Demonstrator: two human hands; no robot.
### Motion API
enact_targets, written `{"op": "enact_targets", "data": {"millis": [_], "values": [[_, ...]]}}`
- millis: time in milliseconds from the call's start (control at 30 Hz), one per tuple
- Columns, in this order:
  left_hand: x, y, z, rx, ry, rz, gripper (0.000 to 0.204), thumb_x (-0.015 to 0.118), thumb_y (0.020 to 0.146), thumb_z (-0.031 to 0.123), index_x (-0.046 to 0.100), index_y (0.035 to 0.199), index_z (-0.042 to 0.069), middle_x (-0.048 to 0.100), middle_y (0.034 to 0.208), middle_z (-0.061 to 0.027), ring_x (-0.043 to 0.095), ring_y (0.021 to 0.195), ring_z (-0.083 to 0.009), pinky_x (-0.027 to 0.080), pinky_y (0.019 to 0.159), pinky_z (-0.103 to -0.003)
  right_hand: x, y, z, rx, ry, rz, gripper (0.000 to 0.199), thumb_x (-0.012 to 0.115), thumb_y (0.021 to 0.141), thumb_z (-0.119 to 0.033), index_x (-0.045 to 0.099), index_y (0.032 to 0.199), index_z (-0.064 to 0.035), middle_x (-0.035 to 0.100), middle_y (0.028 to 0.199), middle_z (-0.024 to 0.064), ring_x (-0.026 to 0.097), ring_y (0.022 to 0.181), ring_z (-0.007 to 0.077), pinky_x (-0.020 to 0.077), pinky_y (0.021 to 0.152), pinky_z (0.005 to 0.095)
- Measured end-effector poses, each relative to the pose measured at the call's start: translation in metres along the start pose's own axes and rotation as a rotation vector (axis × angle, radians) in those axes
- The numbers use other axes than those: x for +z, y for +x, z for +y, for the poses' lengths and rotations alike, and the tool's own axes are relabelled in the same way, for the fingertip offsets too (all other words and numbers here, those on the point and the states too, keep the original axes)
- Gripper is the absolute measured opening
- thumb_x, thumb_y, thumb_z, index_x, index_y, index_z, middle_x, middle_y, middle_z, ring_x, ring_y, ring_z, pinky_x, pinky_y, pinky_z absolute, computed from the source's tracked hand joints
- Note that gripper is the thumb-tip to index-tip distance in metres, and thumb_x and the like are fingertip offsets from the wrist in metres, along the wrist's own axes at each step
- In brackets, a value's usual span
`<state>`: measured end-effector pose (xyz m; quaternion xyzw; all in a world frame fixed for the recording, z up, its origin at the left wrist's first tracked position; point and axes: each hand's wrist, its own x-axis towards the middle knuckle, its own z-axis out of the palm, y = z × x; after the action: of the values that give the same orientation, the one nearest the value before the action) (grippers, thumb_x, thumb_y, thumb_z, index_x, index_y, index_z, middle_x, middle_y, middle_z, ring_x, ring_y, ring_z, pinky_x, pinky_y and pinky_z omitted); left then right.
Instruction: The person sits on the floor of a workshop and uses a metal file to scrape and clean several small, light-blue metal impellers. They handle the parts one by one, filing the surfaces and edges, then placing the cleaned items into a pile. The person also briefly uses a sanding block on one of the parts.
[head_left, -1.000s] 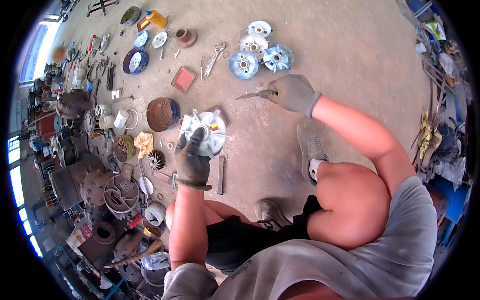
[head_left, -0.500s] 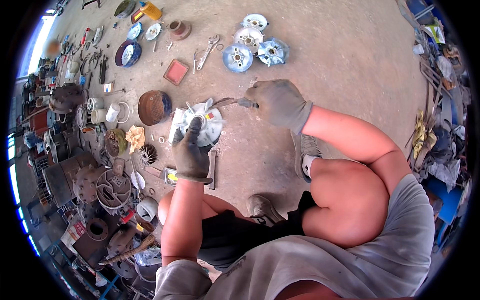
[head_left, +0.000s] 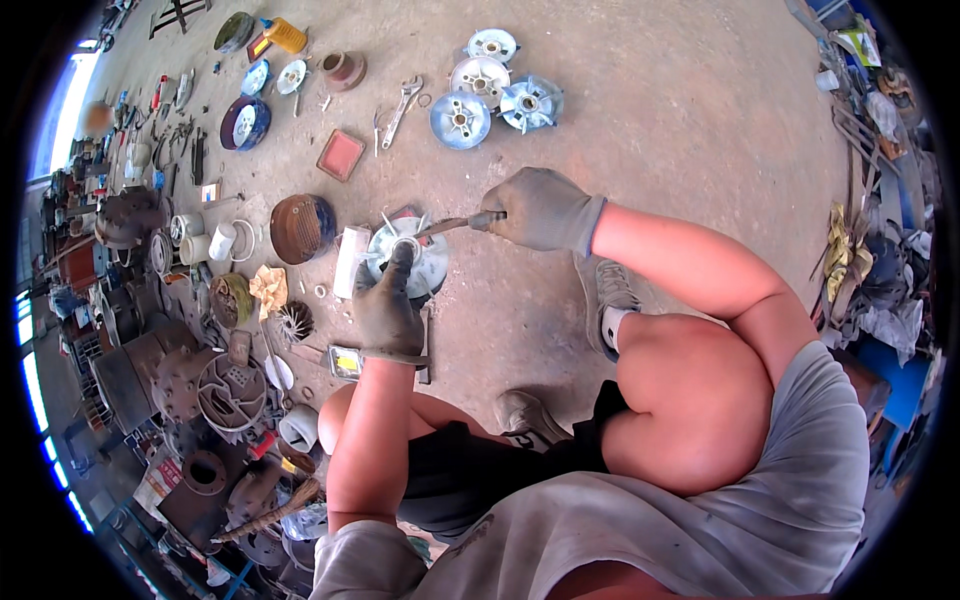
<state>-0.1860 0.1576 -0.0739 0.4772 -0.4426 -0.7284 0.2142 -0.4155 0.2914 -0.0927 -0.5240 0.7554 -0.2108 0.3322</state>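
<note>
My left hand (head_left: 390, 312), in a dark grey glove, grips the near edge of a white finned metal disc (head_left: 428, 264). The thumb lies at the round hub in its middle. My right hand (head_left: 545, 210), gloved too, is closed round the handle of a dark, narrow file-like tool (head_left: 450, 225). The blade points left, and its tip reaches the disc beside the hub; whether it touches cannot be told. Left of the disc, close to my left fingers, stands a white block (head_left: 349, 262). The disc's underside is hidden.
Beyond the disc lie a rusty drum ring (head_left: 298, 228), a red tray (head_left: 341, 155) and an adjustable wrench (head_left: 403, 108). Several blue-and-white discs (head_left: 461, 120) are grouped farther off. Metal parts (head_left: 230, 392) crowd the left; a small dark finned wheel (head_left: 296, 321) lies nearer.
My right hand has moved slightly left, bringing the tool closer to the hub. The disc sits at a somewhat different tilt in my left hand. The whole view has shifted a little.
</note>
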Motion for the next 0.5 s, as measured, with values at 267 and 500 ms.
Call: {"op": "enact_targets", "data": {"millis": [267,500], "values": [[-0.008,0.009,0.006,-0.065,-0.011,-0.02,0.034,0.071,0.106,0.019,0.064,0.132,-0.001,0.072,0.122,-0.0106,0.075,0.105,-0.0217,0.067,0.087,-0.039,-0.028,-0.009,-0.017,0.023,-0.03,-0.065,0.038,0.066,0.099,-0.042,0.081,0.099,-0.0074,0.078,0.099,0.0201,0.075,0.097,0.0382,0.0565,0.091,0.052],[0.001,0.007,0.011,0.117,0.038,-0.059,0.038,0.077,0.1,0.012,0.064,0.134,0.0,0.073,0.12,-0.0088,0.074,0.105,-0.0191,0.064,0.088,-0.036,-0.03,0.0,0.043,0.183,-0.091,0.0,0.04,0.066,0.099,-0.045,0.081,0.103,-0.0089,0.078,0.098,0.0186,0.075,0.094,0.0383,0.0573,0.088,0.0505]]}}
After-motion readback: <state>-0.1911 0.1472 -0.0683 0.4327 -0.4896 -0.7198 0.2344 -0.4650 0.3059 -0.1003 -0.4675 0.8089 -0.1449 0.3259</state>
